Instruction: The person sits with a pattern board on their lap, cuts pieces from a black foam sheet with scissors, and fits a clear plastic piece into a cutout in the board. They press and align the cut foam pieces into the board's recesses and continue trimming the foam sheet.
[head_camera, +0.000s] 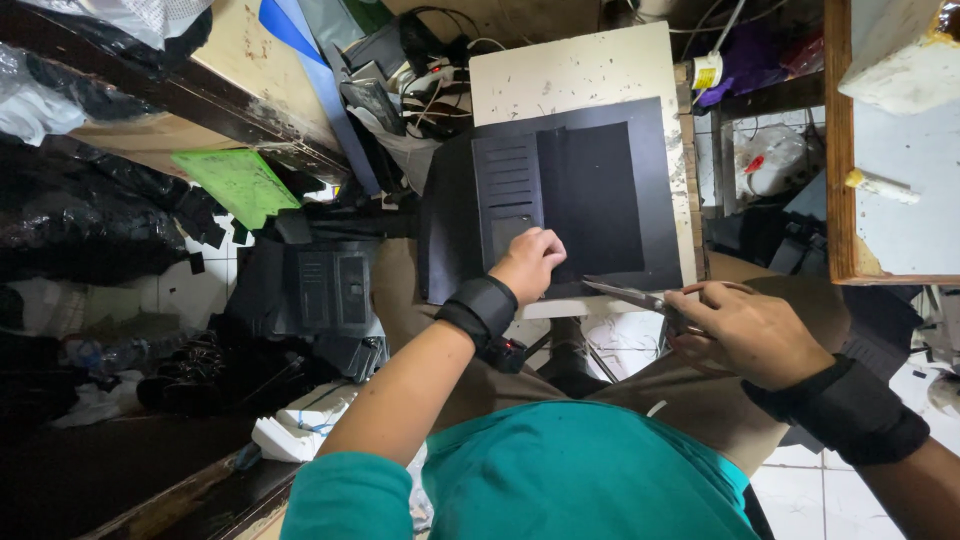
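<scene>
The black leather wallet panel with stitched card slots (555, 195) lies flat on the small white tabletop (580, 70), hanging slightly over its near edge. My left hand (528, 262), fingers curled and pressed together, pins the panel's near edge. My right hand (745, 330) is closed around the metal scissors (630, 295), blades at that edge. I judge that firm downward pressure just beside the blades keeps the cut straight.
</scene>
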